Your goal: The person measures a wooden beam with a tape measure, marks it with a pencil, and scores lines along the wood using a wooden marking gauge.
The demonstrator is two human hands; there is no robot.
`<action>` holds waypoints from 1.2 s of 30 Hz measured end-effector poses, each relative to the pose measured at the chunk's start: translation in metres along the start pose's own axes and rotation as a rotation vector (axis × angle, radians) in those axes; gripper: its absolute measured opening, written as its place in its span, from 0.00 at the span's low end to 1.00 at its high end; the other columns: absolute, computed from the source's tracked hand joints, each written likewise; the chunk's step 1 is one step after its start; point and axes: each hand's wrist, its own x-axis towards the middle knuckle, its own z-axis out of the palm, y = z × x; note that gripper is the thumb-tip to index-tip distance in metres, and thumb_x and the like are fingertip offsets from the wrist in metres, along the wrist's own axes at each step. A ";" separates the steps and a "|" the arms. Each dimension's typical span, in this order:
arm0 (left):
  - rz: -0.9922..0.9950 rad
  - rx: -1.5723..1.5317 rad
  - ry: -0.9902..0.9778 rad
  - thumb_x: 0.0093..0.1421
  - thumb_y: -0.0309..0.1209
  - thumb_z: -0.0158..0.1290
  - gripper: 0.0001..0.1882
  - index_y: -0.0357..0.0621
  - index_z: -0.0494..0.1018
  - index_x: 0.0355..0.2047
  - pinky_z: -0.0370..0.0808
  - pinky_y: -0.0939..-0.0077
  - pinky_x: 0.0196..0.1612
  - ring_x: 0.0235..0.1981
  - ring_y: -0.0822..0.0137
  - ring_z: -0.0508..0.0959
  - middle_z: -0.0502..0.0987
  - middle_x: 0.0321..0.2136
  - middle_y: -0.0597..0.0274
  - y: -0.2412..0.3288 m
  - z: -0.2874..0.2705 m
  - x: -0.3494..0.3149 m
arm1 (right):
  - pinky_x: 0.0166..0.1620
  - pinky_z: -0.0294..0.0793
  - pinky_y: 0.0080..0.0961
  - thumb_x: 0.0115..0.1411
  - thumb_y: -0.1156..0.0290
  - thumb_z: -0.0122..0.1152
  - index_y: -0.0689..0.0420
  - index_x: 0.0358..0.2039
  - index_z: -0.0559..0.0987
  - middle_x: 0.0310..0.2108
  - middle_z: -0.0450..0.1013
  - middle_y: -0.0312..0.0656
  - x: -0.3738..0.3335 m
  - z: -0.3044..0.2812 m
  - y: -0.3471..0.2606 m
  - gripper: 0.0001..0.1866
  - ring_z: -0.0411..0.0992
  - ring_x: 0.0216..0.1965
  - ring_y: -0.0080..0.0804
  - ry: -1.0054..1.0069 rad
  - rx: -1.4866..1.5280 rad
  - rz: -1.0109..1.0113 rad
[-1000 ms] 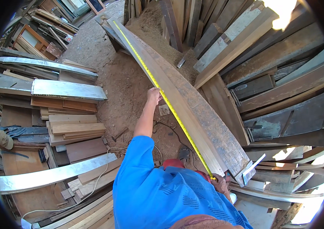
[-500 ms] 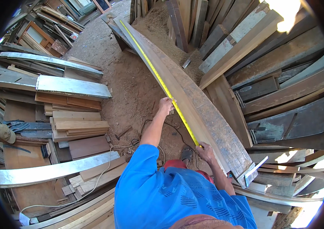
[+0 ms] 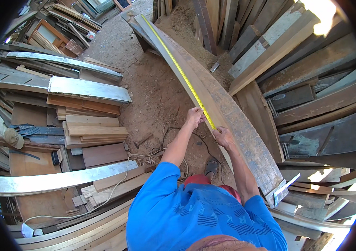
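Observation:
A yellow tape measure blade (image 3: 179, 68) stretches along a light brown board (image 3: 214, 113), from its far end back to my hands. This board lies on a wider, weathered plank (image 3: 251, 144). My left hand (image 3: 195, 117) is closed at the board's left edge, its fingertips pinching the side of the blade. Just nearer, my right hand (image 3: 225, 137) is closed round the near end of the tape. Its fingers hide whatever case the blade runs into. The two hands are close together.
A pale square-like tool (image 3: 282, 188) sits at the plank's near end. Stacked boards (image 3: 94, 130) line the left, and upright timbers (image 3: 245, 54) lean at the right. A hammer (image 3: 143, 141) and a dark cable (image 3: 205, 149) lie on the dirt floor.
My right hand has moved away from me along the board, up close to my left hand. The exposed tape is shorter. The view has shifted slightly.

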 end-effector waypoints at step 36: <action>-0.269 0.344 -0.192 0.63 0.31 0.58 0.12 0.40 0.71 0.42 0.83 0.65 0.38 0.36 0.59 0.83 0.81 0.36 0.54 -0.137 0.071 0.004 | 0.62 0.65 0.42 0.50 0.73 0.65 0.51 0.55 0.76 0.55 0.67 0.51 -0.272 -0.055 0.355 0.28 0.64 0.57 0.53 0.645 -0.111 0.334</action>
